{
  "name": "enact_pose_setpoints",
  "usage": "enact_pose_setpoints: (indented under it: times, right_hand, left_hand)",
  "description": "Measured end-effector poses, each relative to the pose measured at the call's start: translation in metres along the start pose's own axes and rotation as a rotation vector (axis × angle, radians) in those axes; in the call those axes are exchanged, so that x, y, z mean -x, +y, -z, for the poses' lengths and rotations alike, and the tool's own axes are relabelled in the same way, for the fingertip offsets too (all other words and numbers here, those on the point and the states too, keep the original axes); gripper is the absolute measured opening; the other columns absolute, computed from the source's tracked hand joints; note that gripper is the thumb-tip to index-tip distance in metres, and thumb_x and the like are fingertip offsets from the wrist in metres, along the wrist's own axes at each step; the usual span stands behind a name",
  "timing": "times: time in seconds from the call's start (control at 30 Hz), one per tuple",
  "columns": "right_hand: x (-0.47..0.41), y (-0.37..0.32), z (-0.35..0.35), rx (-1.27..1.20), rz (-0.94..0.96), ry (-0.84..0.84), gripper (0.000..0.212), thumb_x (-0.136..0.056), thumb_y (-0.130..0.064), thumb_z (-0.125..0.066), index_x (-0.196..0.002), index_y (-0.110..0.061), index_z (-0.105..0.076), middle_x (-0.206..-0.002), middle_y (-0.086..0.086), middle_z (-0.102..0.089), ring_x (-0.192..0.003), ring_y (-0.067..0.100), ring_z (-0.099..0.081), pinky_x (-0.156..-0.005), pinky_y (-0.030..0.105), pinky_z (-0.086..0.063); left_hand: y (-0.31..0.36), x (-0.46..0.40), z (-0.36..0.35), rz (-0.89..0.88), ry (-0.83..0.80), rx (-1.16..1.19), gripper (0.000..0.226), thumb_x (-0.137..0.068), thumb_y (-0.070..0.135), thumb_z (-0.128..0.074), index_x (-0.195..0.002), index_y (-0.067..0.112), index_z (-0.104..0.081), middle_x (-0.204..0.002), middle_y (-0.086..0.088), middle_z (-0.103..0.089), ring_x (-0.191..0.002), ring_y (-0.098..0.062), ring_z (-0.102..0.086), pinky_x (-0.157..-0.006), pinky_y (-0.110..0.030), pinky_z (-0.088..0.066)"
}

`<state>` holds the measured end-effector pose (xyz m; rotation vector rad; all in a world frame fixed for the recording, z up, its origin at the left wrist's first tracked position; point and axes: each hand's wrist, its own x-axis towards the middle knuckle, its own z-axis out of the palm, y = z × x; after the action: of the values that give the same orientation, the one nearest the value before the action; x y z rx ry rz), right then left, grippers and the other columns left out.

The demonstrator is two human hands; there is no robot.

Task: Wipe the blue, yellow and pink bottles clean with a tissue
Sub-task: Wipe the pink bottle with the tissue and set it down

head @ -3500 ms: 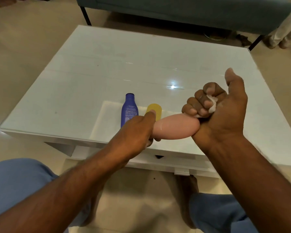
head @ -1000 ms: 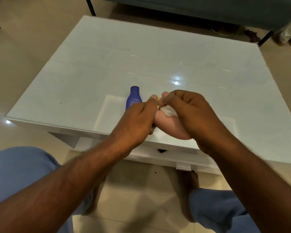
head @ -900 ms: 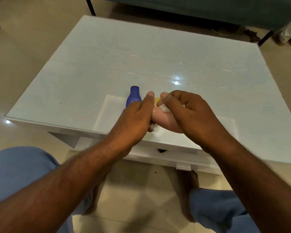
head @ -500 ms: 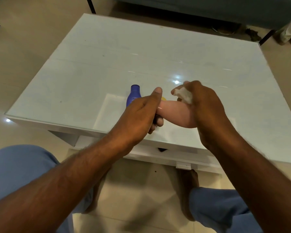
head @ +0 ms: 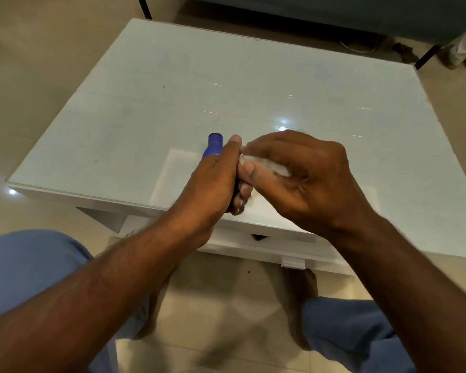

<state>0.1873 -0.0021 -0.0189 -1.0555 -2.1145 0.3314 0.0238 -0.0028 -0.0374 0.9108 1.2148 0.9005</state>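
Note:
My left hand (head: 213, 184) is curled over the near edge of the white table (head: 253, 76), its fingers wrapped round the pink bottle, which both hands hide almost entirely. My right hand (head: 301, 179) lies over the bottle from the right and holds a crumpled white tissue (head: 269, 165) against it, close to my left thumb. The blue bottle (head: 215, 145) lies on the table just behind my left hand, with only its cap end showing. The yellow bottle is hidden behind my hands.
A dark teal sofa (head: 307, 9) with black legs stands past the table's far edge. A shelf (head: 253, 246) sits under the tabletop's near edge. My knees in blue trousers (head: 24, 265) are below, with bare feet on the tiled floor.
My right hand has slid with the tissue from the bottle's far right end back towards my left hand and now covers the pink bottle. My left hand keeps its hold.

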Motion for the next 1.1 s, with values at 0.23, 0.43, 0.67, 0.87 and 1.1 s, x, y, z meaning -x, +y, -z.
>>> enact_pose_setpoints:
  times: [0.23, 0.43, 0.67, 0.87, 1.1]
  right_hand:
    - [-0.009, -0.004, 0.009, 0.056, -0.002, 0.279, 0.058, -0.104, -0.029, -0.062, -0.052, -0.003, -0.057, -0.048, 0.004, -0.044, -0.044, 0.018, -0.038, -0.052, 0.020, -0.027]
    - [-0.004, 0.002, 0.001, -0.089, -0.169, 0.309, 0.052, -0.103, -0.029, -0.054, -0.062, 0.003, -0.063, -0.058, 0.014, -0.054, -0.056, 0.026, -0.050, -0.057, 0.037, -0.039]
    - [-0.007, -0.003, -0.002, -0.292, -0.477, 0.133, 0.034, -0.087, -0.015, -0.040, -0.097, -0.023, -0.072, -0.096, -0.006, -0.068, -0.091, 0.008, -0.061, -0.078, 0.023, -0.048]
    - [-0.007, 0.005, -0.001, -0.227, -0.548, 0.229, 0.017, -0.095, -0.015, -0.067, -0.111, -0.020, -0.068, -0.112, -0.008, -0.070, -0.100, 0.011, -0.069, -0.085, 0.036, -0.061]
    - [-0.002, 0.006, -0.008, -0.057, -0.181, 0.078, 0.013, -0.097, -0.025, -0.072, -0.094, -0.014, -0.078, -0.085, -0.004, -0.072, -0.078, 0.011, -0.067, -0.069, 0.024, -0.052]
  left_hand:
    - [-0.010, 0.007, -0.008, -0.062, -0.053, -0.199, 0.068, -0.096, 0.073, -0.025, -0.061, 0.039, -0.073, -0.046, 0.000, -0.050, -0.043, -0.011, -0.048, -0.048, -0.027, -0.046]
    - [-0.008, 0.001, -0.006, -0.025, 0.015, -0.174, 0.069, -0.097, 0.068, -0.031, -0.056, 0.029, -0.071, -0.048, 0.002, -0.052, -0.041, -0.006, -0.050, -0.045, -0.018, -0.046]
    - [-0.008, -0.006, -0.003, -0.001, 0.080, -0.146, 0.056, -0.097, 0.063, -0.042, -0.080, 0.014, -0.061, -0.053, 0.003, -0.053, -0.047, -0.006, -0.049, -0.050, -0.019, -0.047]
    - [-0.010, -0.008, 0.001, -0.028, 0.070, -0.135, 0.079, -0.097, 0.062, -0.042, -0.145, -0.001, -0.039, -0.056, 0.000, -0.052, -0.049, -0.007, -0.048, -0.050, -0.020, -0.046]
    - [-0.009, -0.004, -0.002, -0.027, 0.070, -0.087, 0.051, -0.099, 0.060, -0.041, -0.082, 0.018, -0.066, -0.052, 0.003, -0.056, -0.045, -0.005, -0.051, -0.049, -0.022, -0.047]
